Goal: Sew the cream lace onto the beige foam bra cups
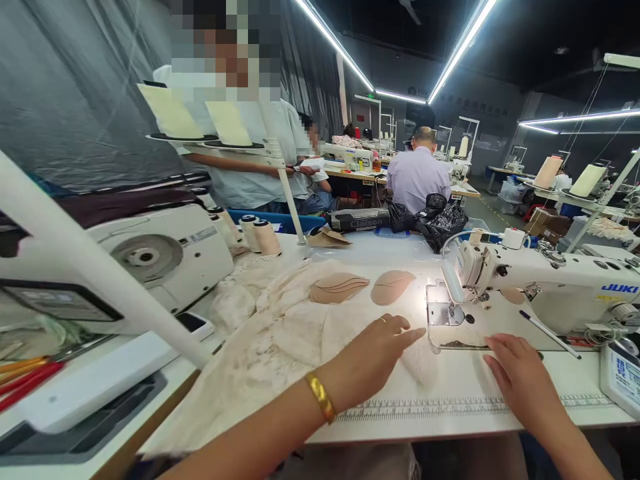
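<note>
My left hand, with a gold bangle at the wrist and a ring, lies flat with fingers stretched out on pale cream lace fabric spread on the sewing table. My right hand rests palm down, fingers extended, on the table just right of the needle plate of a white JUKI sewing machine. A thin sheer piece of fabric lies between the two hands. Two stacks of beige curved cups sit beyond the hands.
A second sewing machine stands at the left, with thread cones behind the fabric. A person in a pale shirt stands at the back left; another sits facing away further back. A black bag lies at the table's far edge. A pen lies right.
</note>
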`<state>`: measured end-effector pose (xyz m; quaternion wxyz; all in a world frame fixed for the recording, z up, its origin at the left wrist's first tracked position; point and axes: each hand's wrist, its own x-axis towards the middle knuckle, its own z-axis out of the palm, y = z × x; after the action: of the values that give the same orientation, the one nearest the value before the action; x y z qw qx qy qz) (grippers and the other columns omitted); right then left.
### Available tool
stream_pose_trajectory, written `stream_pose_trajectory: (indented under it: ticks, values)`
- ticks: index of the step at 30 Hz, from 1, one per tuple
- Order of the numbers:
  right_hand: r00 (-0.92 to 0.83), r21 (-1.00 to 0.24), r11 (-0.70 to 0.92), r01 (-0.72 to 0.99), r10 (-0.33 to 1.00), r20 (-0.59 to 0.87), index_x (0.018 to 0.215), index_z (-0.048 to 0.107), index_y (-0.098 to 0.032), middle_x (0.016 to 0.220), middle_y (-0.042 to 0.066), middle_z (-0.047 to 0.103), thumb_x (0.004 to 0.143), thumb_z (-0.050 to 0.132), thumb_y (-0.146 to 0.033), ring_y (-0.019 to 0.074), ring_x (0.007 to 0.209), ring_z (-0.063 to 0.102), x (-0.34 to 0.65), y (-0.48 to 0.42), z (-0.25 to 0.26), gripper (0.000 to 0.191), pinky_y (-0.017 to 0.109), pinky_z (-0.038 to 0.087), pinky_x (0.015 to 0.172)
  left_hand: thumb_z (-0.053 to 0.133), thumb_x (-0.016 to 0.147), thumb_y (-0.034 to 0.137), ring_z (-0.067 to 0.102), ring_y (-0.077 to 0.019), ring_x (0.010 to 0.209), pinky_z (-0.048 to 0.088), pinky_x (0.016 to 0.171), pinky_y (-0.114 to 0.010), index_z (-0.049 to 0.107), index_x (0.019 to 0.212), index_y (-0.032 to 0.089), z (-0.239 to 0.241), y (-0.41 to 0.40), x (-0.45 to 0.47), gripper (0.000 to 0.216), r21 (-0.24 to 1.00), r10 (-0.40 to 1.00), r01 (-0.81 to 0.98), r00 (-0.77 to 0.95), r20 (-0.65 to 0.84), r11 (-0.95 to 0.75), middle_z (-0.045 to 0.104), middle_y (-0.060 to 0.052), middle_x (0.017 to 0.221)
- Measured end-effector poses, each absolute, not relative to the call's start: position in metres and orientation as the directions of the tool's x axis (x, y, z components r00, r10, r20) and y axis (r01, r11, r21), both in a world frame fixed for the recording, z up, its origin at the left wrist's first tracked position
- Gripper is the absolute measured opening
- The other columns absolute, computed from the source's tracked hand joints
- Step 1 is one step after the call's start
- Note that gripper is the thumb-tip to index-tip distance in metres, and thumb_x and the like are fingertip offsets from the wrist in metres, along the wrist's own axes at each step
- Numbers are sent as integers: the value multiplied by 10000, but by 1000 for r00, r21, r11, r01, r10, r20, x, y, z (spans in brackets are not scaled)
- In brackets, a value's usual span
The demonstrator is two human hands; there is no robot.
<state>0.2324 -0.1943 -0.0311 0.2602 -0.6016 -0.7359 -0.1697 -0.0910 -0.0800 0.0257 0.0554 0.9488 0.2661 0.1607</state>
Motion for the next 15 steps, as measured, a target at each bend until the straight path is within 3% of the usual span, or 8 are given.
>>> stream_pose_trajectory:
  ticks: [3,7,10,15]
  values:
    - [-205,-275,388,880,831,517,1246,636,-220,1169,120,674,1069,458,-246,283,1080,619,190,-179,-25,252,436,533,928,458,867,-71,615,-302,1088,549,918,-455,643,1301,205,4,-80,-63,547,87,500,493,840,211,-866,660,-126,1225]
    - [-152,-465,317,826,921,358,1172,653,-216,1067,90,684,993,578,-184,283,1014,621,152,-150,-25,197,424,528,879,515,934,-2,618,-267,880,533,802,-414,678,873,177,0,-76,-59,250,49,500,499,850,164,-865,673,-74,926]
    - [-126,-510,260,820,951,283,1080,677,-210,954,61,676,912,604,-75,272,948,618,141,-133,-25,227,394,514,833,533,946,10,610,-229,857,505,795,-364,648,844,185,1,-78,-71,232,80,502,499,829,248,-863,676,-47,936]
    - [-77,-571,216,792,963,258,1063,647,-193,870,27,653,907,570,-65,215,831,636,142,-137,-21,216,335,519,770,454,997,64,607,-194,892,483,796,-310,598,921,193,1,-86,-98,207,295,536,448,695,479,-844,665,-35,995]
